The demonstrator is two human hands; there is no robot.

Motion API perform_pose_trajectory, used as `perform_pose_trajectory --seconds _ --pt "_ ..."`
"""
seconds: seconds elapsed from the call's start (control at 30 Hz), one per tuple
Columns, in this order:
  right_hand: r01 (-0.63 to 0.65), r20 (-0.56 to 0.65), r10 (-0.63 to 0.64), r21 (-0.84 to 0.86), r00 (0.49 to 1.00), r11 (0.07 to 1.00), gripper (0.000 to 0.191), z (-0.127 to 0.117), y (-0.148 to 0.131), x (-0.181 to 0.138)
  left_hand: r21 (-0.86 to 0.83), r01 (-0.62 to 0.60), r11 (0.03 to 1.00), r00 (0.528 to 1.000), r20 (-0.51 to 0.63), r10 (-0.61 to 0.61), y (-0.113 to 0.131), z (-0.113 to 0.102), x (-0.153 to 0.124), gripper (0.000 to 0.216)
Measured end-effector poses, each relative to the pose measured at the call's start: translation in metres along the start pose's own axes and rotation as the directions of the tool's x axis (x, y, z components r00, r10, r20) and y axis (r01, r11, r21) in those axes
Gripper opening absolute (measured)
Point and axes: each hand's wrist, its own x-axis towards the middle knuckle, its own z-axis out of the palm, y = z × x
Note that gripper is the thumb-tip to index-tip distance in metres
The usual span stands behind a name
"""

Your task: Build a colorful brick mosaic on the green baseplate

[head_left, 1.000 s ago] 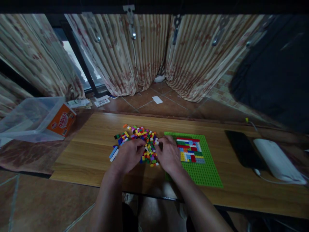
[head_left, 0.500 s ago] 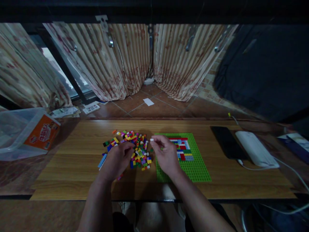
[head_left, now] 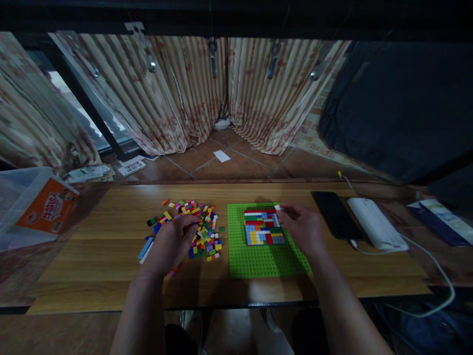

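Observation:
My right hand [head_left: 301, 227] pinches a small white building brick [head_left: 278, 208] over the far right part of the green baseplate [head_left: 266, 266]. Just left of these fingertips, a flat block of multicoloured bricks [head_left: 262, 228] is built up on the plate. My left hand [head_left: 173, 241] hovers at the left side of a heap of loose bricks [head_left: 207, 231], thumb and forefinger brought together. Whatever lies between those fingers is too small to make out. Beside its wrist lie a blue long brick [head_left: 145, 247] and a white one [head_left: 148, 252].
A black phone [head_left: 336, 214] and a white power bank [head_left: 375, 224] with a cable lie on the right of the wooden table [head_left: 92, 266]. A clear plastic bin [head_left: 33, 207] with an orange label stands past the left edge. Curtains [head_left: 185, 98] hang behind.
My right hand has carried the white brick rightward, from the plate's left edge to the far right of the built block. The left hand stays by the heap. The view has shifted slightly.

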Motion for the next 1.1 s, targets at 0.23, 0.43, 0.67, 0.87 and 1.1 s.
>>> perform_pose_trajectory --seconds 0.23,0.43,0.67,0.87,1.1 --pt "0.171 0.114 -0.148 -0.234 0.982 0.957 0.021 -0.008 -0.002 -0.006 0.002 -0.026 1.000 1.000 0.000 0.026 0.004 0.004 0.003 0.025" --pt "0.330 0.192 -0.286 -0.260 0.939 0.908 0.021 -0.005 0.002 0.000 0.031 -0.014 0.999 1.000 0.017 0.014 0.013 0.000 0.003 0.026" --pt "0.339 0.144 -0.310 -0.264 0.940 0.903 0.019 0.000 0.002 0.002 0.023 0.022 0.999 0.999 0.036 -0.023 0.013 0.000 0.003 0.029" --pt "0.213 0.078 -0.202 -0.197 0.976 0.957 0.016 -0.002 0.009 0.004 0.022 0.002 1.000 1.000 0.022 -0.002 0.009 0.001 0.003 0.028" --pt "0.055 0.013 -0.053 -0.147 0.998 0.988 0.032 -0.006 0.015 0.010 0.005 -0.006 1.000 1.000 0.004 0.006 0.007 0.003 0.003 0.027"
